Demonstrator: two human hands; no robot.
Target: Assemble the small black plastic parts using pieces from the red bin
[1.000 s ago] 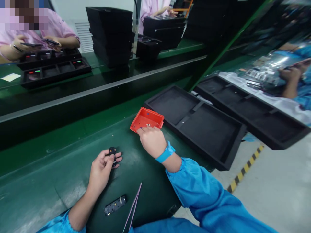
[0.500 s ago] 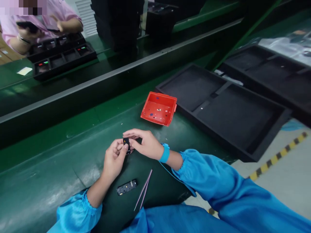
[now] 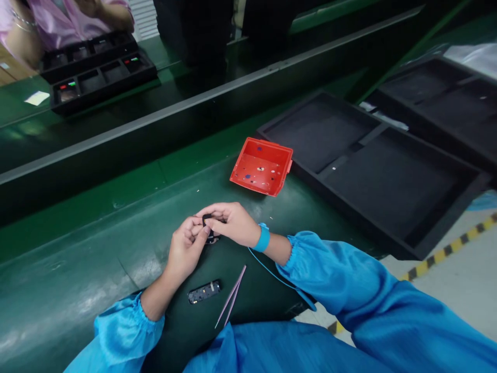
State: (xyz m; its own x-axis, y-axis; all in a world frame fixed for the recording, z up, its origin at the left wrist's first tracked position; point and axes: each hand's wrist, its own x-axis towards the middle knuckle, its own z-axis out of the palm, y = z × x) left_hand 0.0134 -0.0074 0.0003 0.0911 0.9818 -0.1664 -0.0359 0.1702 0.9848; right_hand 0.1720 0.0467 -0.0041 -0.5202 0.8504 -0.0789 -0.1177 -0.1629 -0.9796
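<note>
Black part lies between the left hand and right hand, fingers of both gripping it.

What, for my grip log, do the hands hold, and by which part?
A small black piece: left hand around its middle, right hand at its far end; exact contacts hidden.

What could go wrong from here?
1. The small black part in the left hand, right hand at it, might slip; it looks small.
2. The tweezers lie close to the blue clothing, which could nudge them.
3. The cord from the wristband hangs loose and might snag.
</note>
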